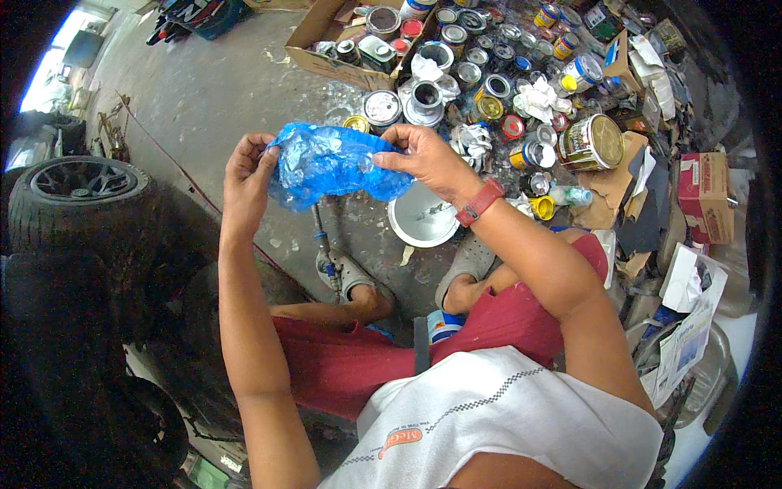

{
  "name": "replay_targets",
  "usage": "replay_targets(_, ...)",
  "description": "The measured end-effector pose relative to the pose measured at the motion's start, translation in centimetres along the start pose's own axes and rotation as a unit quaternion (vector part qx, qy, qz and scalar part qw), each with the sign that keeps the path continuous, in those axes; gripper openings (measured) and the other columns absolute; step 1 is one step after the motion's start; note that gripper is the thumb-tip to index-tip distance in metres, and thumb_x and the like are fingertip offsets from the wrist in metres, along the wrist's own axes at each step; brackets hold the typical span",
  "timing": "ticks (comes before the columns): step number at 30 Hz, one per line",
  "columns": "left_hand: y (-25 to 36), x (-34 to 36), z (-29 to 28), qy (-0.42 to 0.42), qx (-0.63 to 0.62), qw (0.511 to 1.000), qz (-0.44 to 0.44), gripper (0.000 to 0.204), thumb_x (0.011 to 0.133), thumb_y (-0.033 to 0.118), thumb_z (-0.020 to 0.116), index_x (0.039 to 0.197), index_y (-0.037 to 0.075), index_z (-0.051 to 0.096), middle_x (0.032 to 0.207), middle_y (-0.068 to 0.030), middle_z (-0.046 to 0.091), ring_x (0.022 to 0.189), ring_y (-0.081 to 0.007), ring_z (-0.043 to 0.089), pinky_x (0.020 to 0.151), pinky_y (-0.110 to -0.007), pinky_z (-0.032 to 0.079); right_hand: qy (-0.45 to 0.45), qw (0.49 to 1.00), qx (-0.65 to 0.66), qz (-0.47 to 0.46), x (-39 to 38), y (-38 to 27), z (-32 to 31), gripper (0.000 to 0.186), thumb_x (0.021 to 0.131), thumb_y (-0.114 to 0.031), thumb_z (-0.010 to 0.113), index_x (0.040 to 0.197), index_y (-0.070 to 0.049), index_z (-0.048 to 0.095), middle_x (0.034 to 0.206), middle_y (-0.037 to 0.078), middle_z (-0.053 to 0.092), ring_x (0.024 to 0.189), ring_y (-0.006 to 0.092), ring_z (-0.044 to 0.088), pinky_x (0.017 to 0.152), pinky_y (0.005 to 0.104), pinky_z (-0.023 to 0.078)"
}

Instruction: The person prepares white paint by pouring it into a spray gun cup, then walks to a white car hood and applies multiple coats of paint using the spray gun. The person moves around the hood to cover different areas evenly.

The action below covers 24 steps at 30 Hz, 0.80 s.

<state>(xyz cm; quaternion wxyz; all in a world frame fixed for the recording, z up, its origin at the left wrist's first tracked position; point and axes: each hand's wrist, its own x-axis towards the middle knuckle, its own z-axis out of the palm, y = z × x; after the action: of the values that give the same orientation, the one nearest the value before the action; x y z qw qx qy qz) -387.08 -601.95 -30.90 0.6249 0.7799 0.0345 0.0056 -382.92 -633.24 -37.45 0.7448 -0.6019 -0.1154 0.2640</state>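
A crumpled, thin blue plastic cover (330, 163) is stretched between my two raised hands. My left hand (248, 175) pinches its left end with thumb and fingers. My right hand (419, 163) grips its right end, thumb pressed on the front. A silver round metal pan (423, 224) sits on the floor just beyond and below the cover, partly hidden by it. A metal tube with blue fittings (324, 240) runs down from behind the cover toward my left foot.
Paint cans (497, 106) crowd the floor ahead, with crumpled white paper among them. A cardboard box (330, 65) holds more cans. Tires (77, 212) stand at left. A red hose (171, 167) crosses the concrete floor (195, 90). Cardboard and paper scraps (631, 191) lie at right.
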Motion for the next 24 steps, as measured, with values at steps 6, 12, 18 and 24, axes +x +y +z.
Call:
replay_targets(6,-1.5,0.0,-1.3,-0.019,0.012,0.999,-0.031,0.009,0.11,0.012,0.065,0.117,0.006,0.066,0.102,0.0041,0.065,0.096,-0.0074,0.058,0.088,-0.025,0.046,0.037,0.998,0.046,-0.019,0.7,-0.5,0.0,0.024,0.099,-0.014,0.082,0.118,-0.004,0.073,0.105,0.001,0.075,0.09,0.0066,0.07,0.083,0.0267,0.06)
replay_targets(12,-2.4,-0.4,-2.2,-0.064,-0.006,0.993,-0.098,0.012,0.111,0.015,0.064,0.119,0.006,0.065,0.104,0.0036,0.064,0.097,-0.0088,0.059,0.091,-0.027,0.047,0.052,0.993,0.101,-0.019,1.2,-0.8,0.3,0.023,0.102,-0.013,0.078,0.123,-0.003,0.074,0.11,0.002,0.077,0.091,0.0072,0.072,0.083,0.0264,0.061)
replay_targets(18,-2.3,-0.8,-1.9,-0.092,-0.032,0.987,-0.127,0.012,0.111,0.016,0.064,0.118,0.006,0.064,0.105,0.0024,0.066,0.1,-0.01,0.061,0.097,-0.031,0.051,0.069,0.995,0.035,-0.056,1.6,-0.9,0.7,0.023,0.103,-0.013,0.077,0.123,-0.003,0.074,0.11,0.001,0.077,0.093,0.0061,0.07,0.084,0.0261,0.06)
replay_targets(24,-2.3,-0.8,-2.0,-0.102,-0.038,0.987,-0.12,0.016,0.111,0.02,0.066,0.119,0.007,0.065,0.107,0.0025,0.067,0.102,-0.0103,0.062,0.099,-0.031,0.05,0.1,0.992,-0.012,-0.083,1.8,-1.0,0.8,0.021,0.103,-0.012,0.077,0.121,-0.002,0.075,0.108,0.0,0.076,0.094,0.0061,0.068,0.085,0.0263,0.058)
